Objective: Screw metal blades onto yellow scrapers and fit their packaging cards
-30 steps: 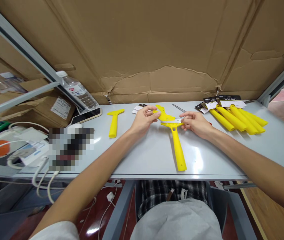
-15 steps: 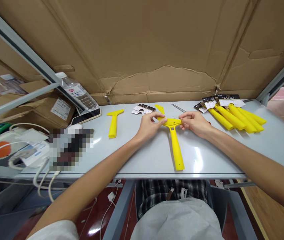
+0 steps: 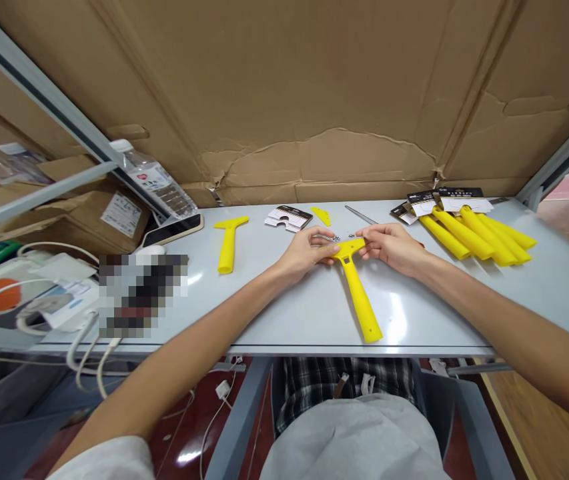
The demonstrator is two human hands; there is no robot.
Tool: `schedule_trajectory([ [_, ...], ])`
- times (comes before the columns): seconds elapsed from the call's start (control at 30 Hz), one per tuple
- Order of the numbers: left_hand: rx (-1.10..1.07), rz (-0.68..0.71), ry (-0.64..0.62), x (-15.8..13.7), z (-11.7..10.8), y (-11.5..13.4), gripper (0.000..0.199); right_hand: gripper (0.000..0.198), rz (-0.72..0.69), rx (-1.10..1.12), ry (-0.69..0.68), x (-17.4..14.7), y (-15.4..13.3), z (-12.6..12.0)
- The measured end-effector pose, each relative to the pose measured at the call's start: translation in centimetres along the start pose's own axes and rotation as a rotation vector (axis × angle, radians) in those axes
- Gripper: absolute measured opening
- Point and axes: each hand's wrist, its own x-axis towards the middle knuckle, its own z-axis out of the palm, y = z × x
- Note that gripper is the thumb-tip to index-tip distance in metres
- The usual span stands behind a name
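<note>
Nearest me, the rounded butt of a smooth yellow plastic handle lies just inside the front edge of the glossy grey table, a small hole near its tip. Its shaft slants away to a flat T-shaped head between my two hands: my left hand pinches the head's left end between thumb and fingers, my right hand its right end. Well left of my hands lies one other T-shaped handle. Just past my fingertips sit metal bits, too tiny to count. Toward the table's back right corner, at least four tapering yellow handles overlap, three printed cards showing at their far ends. Near the back edge are one slim metal rod, one flat yellow wedge and notched card pieces; beyond rises creased brown cardboard.
</note>
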Motion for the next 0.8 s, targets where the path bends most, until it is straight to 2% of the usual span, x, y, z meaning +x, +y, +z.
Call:
schedule_trajectory([
  [0.2,-0.066,0.021,0.055,-0.4,0.5,0.6,0.042,0.022,-0.049,0.011,-0.005,-0.3,-0.1,0.1],
  [0.3,-0.205,-0.037,0.074,-0.8,1.2,1.3,0.027,0.025,-0.074,0.035,0.022,-0.4,-0.4,0.2],
  [0.37,-0.255,-0.116,0.022,-1.0,1.5,1.6,0.013,0.026,-0.085,0.049,0.035,-0.5,-0.5,0.2],
  [0.53,-0.299,-0.216,-0.062,-1.5,1.9,1.7,0.021,0.030,-0.103,0.072,0.026,-0.4,-0.2,0.3],
  [0.7,-0.335,-0.256,-0.224,-2.1,2.4,1.3,0.025,0.035,-0.106,0.104,-0.005,-0.7,0.1,0.8],
  [0.8,-0.307,-0.237,-0.191,-2.3,2.7,1.3,0.021,0.036,-0.091,0.100,-0.024,-1.0,0.1,1.1],
])
